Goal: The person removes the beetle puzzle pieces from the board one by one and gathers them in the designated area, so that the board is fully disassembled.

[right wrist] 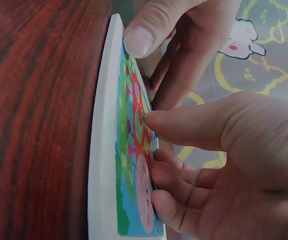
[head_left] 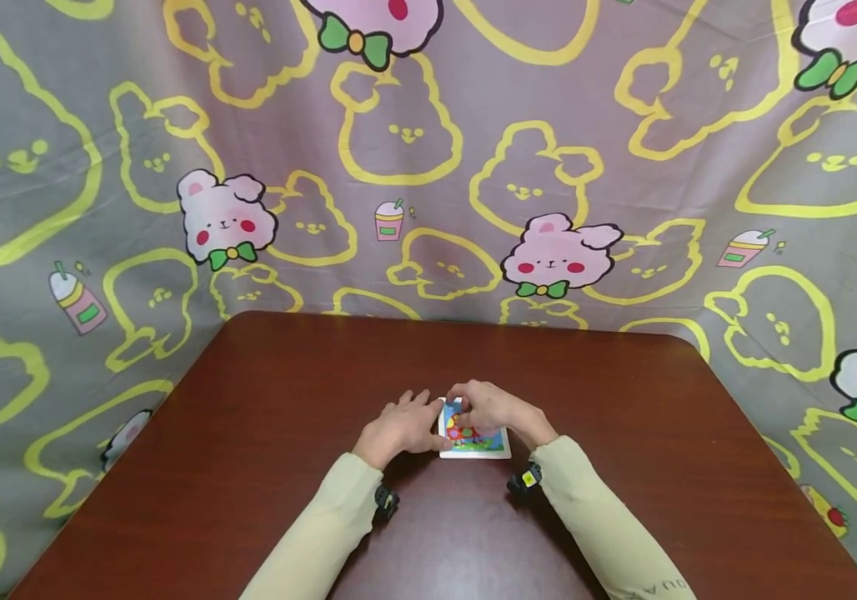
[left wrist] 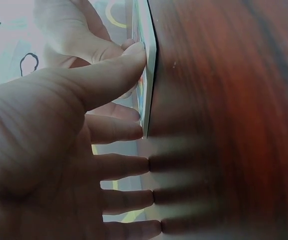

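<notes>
A flat picture puzzle in a white frame lies on the table; thin seams cross its bright picture of a pink face, red shapes and green grass. My left hand is at its left side. Its thumb presses on the frame's near edge, and the other fingers stretch straight, spread, their tips down at the tabletop. Over the picture's upper part is my right hand, covering some of it. In the right wrist view its thumb and loosely bent fingers touch the picture's surface, with space between them.
The dark reddish-brown table spreads around the puzzle on all sides. Behind it hangs a grey cloth printed with yellow outlines and rabbit heads. Small dark wrist cameras sit below each wrist, next to the pale sleeves.
</notes>
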A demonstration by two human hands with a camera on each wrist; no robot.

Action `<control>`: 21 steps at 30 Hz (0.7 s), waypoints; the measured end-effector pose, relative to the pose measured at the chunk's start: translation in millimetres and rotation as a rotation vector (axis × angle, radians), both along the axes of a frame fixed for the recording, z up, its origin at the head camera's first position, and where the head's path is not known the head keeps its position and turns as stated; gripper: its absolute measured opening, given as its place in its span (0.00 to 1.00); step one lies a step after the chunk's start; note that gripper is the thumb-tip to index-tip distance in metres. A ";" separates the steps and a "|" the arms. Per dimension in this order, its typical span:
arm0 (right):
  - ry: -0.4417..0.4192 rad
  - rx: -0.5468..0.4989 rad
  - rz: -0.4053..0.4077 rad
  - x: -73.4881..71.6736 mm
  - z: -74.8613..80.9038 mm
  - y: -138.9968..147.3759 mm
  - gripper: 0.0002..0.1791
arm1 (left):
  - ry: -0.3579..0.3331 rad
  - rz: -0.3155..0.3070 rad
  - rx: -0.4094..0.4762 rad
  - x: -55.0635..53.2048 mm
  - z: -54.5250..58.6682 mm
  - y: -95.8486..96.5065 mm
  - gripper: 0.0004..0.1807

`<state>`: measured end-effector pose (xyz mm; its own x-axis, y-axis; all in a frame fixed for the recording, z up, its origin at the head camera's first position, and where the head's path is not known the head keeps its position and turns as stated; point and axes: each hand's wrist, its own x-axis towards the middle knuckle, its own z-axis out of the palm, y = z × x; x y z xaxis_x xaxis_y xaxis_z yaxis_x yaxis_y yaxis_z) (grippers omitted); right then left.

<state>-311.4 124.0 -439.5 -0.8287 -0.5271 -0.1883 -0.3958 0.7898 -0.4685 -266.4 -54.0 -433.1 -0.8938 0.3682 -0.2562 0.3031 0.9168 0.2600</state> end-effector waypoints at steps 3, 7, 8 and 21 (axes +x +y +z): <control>0.004 0.001 0.004 0.0 0.6 0.7 0.19 | -0.001 0.000 -0.008 -1.3 -0.3 0.9 0.44; 0.013 -0.007 0.010 0.5 0.1 1.8 0.19 | -0.006 -0.001 -0.009 -1.4 -1.1 1.3 0.44; 0.016 -0.008 0.014 0.6 0.4 2.1 0.19 | -0.006 -0.004 -0.008 -1.3 -0.8 1.3 0.44; 0.044 -0.011 0.041 1.0 -0.3 0.0 0.14 | -0.010 0.006 -0.015 -0.6 -0.3 0.6 0.45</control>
